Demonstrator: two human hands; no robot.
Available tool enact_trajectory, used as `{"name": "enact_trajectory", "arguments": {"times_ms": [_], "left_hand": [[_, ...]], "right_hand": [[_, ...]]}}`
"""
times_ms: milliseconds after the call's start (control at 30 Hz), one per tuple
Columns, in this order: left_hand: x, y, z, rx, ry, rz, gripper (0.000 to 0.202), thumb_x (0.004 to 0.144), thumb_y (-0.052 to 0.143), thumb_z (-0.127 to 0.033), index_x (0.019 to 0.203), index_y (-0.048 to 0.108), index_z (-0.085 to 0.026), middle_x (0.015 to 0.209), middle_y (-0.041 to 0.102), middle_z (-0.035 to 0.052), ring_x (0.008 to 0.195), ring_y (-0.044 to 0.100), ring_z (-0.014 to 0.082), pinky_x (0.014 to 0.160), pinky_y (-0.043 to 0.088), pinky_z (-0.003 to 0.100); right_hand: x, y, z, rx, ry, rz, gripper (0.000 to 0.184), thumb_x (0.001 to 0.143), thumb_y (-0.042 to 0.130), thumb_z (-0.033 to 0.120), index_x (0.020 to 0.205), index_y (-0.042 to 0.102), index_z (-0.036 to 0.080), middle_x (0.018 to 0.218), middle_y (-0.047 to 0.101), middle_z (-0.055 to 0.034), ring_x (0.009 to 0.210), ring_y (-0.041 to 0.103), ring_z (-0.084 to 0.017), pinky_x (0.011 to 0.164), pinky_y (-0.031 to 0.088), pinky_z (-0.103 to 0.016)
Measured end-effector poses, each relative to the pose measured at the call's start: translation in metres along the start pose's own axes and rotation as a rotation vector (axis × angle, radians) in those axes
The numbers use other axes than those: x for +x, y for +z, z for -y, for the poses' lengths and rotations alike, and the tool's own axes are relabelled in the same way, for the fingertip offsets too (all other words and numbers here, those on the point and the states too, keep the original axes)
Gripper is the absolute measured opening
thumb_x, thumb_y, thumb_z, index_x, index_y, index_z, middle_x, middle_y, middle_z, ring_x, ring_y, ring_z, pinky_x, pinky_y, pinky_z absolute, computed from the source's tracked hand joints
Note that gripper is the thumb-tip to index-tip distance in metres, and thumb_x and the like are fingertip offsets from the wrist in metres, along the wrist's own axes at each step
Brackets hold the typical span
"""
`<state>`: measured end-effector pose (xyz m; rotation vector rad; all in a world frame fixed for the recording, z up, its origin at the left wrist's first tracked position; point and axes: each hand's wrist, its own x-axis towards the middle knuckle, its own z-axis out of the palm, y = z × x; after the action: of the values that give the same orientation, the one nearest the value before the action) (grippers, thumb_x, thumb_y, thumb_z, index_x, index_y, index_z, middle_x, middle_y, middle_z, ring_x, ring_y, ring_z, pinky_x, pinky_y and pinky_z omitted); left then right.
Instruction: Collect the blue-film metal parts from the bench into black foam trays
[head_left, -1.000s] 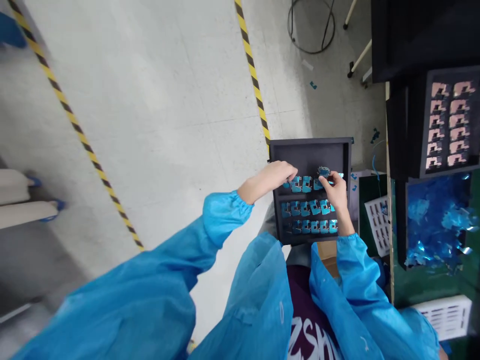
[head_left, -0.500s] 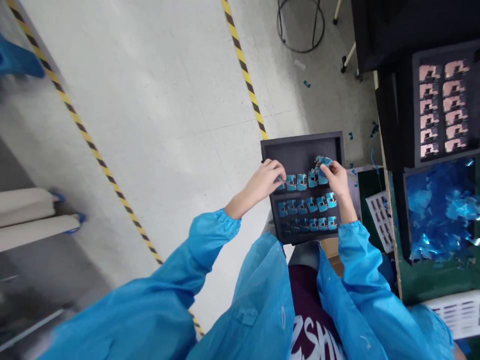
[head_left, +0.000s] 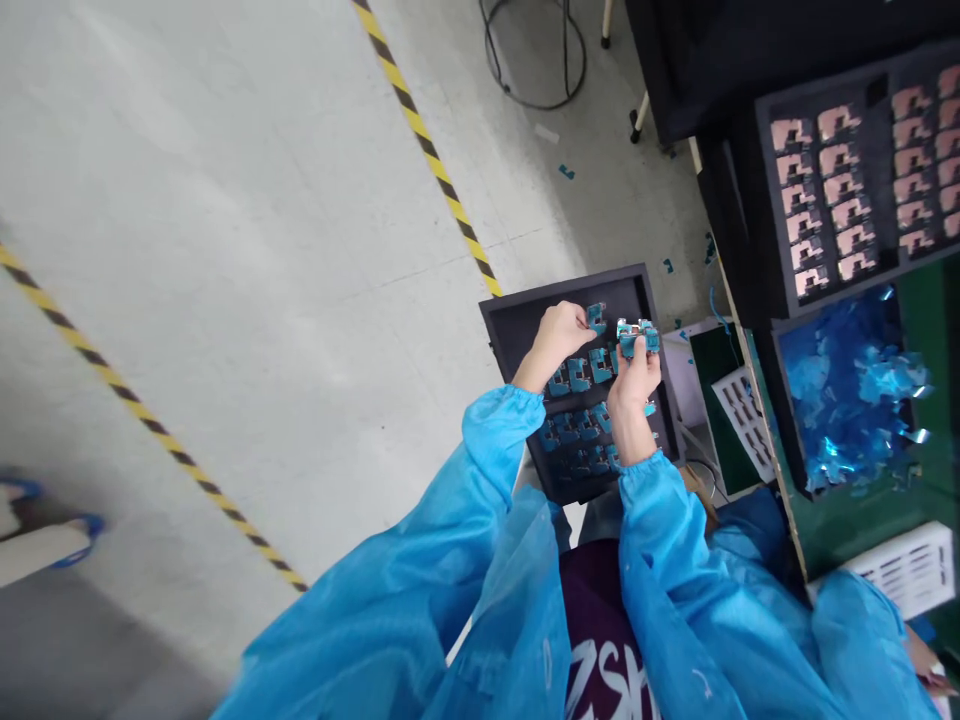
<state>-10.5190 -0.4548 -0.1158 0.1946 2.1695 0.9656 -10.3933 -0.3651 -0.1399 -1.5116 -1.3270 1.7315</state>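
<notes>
A black tray [head_left: 517, 320] rests on my lap and holds rows of small blue-filmed C-shaped parts [head_left: 581, 378]. My left hand [head_left: 556, 336] hovers over the tray's upper half, fingers pinched on one blue part [head_left: 597, 318] lifted clear of the rows. My right hand [head_left: 636, 376] is closed around a small stack of the same blue parts [head_left: 637, 336], held just to the right of the left hand's piece. Both arms wear blue smock sleeves.
At right stands a dark workbench with a black tray of copper-coloured parts [head_left: 832, 190] and a bin of peeled blue film scraps [head_left: 847, 390]. White slotted holders [head_left: 746, 420] sit below. The grey floor has yellow-black tape lines [head_left: 427, 150] and a coiled cable [head_left: 536, 60].
My left hand has picked one blue part out of the top row and raised it. The right hand has drawn its stack leftward toward it. The view has swung, shifting the tray left.
</notes>
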Motion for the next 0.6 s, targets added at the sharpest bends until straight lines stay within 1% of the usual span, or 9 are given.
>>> {"name": "enact_trajectory", "arguments": {"times_ms": [100, 167, 233, 300, 367, 400, 467, 600], "left_hand": [[0.014, -0.003, -0.003, 0.042, -0.007, 0.081, 0.010, 0.074, 0.082, -0.015, 0.071, 0.073, -0.019, 0.067, 0.073, 0.0033, 0.068, 0.069, 0.0206, 0.074, 0.056, 0.033], [0.019, -0.005, -0.003, 0.007, -0.061, 0.131, 0.009, 0.074, 0.082, -0.017, 0.071, 0.073, -0.019, 0.061, 0.069, 0.0016, 0.062, 0.066, 0.0187, 0.068, 0.054, 0.031], [0.020, -0.006, -0.001, -0.076, -0.120, 0.164, 0.009, 0.075, 0.082, -0.018, 0.073, 0.074, -0.018, 0.060, 0.068, 0.0014, 0.060, 0.065, 0.0176, 0.065, 0.053, 0.029], [0.018, -0.005, 0.001, -0.197, -0.173, 0.175, 0.011, 0.074, 0.085, -0.018, 0.075, 0.074, -0.017, 0.062, 0.070, 0.0020, 0.061, 0.067, 0.0170, 0.065, 0.055, 0.029], [0.014, -0.001, 0.004, -0.318, -0.221, 0.155, 0.017, 0.072, 0.088, -0.017, 0.078, 0.072, -0.017, 0.066, 0.072, 0.0026, 0.062, 0.068, 0.0166, 0.067, 0.058, 0.030], [0.012, 0.001, 0.005, -0.365, -0.239, 0.129, 0.019, 0.071, 0.089, -0.017, 0.079, 0.072, -0.016, 0.068, 0.073, 0.0026, 0.062, 0.069, 0.0163, 0.067, 0.059, 0.030], [0.007, 0.006, 0.008, -0.417, -0.253, 0.066, 0.020, 0.071, 0.089, -0.016, 0.079, 0.071, -0.016, 0.068, 0.073, 0.0018, 0.060, 0.068, 0.0151, 0.066, 0.058, 0.028], [0.000, 0.014, 0.012, -0.428, -0.245, -0.003, 0.015, 0.072, 0.085, -0.016, 0.078, 0.072, -0.016, 0.067, 0.073, 0.0008, 0.060, 0.068, 0.0138, 0.064, 0.057, 0.026]], "right_hand": [[-0.002, 0.010, -0.004, 0.117, 0.047, -0.088, 0.037, 0.094, 0.069, 0.053, 0.112, 0.062, 0.021, 0.130, 0.077, -0.0159, 0.128, 0.075, -0.028, 0.109, 0.067, -0.052], [0.000, 0.023, -0.003, 0.206, 0.096, -0.161, 0.029, 0.096, 0.070, 0.046, 0.109, 0.063, 0.021, 0.125, 0.079, -0.0144, 0.126, 0.075, -0.026, 0.111, 0.066, -0.051], [0.002, 0.038, 0.001, 0.307, 0.154, -0.253, 0.019, 0.098, 0.070, 0.037, 0.104, 0.063, 0.021, 0.119, 0.080, -0.0123, 0.121, 0.077, -0.024, 0.110, 0.067, -0.050], [0.002, 0.052, 0.005, 0.407, 0.214, -0.334, 0.010, 0.100, 0.068, 0.029, 0.098, 0.062, 0.021, 0.112, 0.080, -0.0098, 0.114, 0.078, -0.022, 0.109, 0.068, -0.048], [0.000, 0.062, 0.008, 0.480, 0.282, -0.378, 0.010, 0.100, 0.067, 0.024, 0.093, 0.061, 0.022, 0.104, 0.079, -0.0070, 0.107, 0.079, -0.019, 0.107, 0.069, -0.046], [-0.001, 0.067, 0.009, 0.499, 0.317, -0.383, 0.011, 0.100, 0.067, 0.023, 0.092, 0.060, 0.023, 0.102, 0.079, -0.0057, 0.104, 0.079, -0.018, 0.106, 0.069, -0.045], [-0.005, 0.072, 0.011, 0.494, 0.367, -0.354, 0.011, 0.100, 0.066, 0.023, 0.091, 0.060, 0.023, 0.099, 0.079, -0.0039, 0.101, 0.079, -0.017, 0.105, 0.069, -0.043], [-0.011, 0.073, 0.017, 0.439, 0.452, -0.227, 0.009, 0.100, 0.065, 0.026, 0.093, 0.061, 0.024, 0.100, 0.079, -0.0028, 0.104, 0.078, -0.017, 0.105, 0.068, -0.043]]}}
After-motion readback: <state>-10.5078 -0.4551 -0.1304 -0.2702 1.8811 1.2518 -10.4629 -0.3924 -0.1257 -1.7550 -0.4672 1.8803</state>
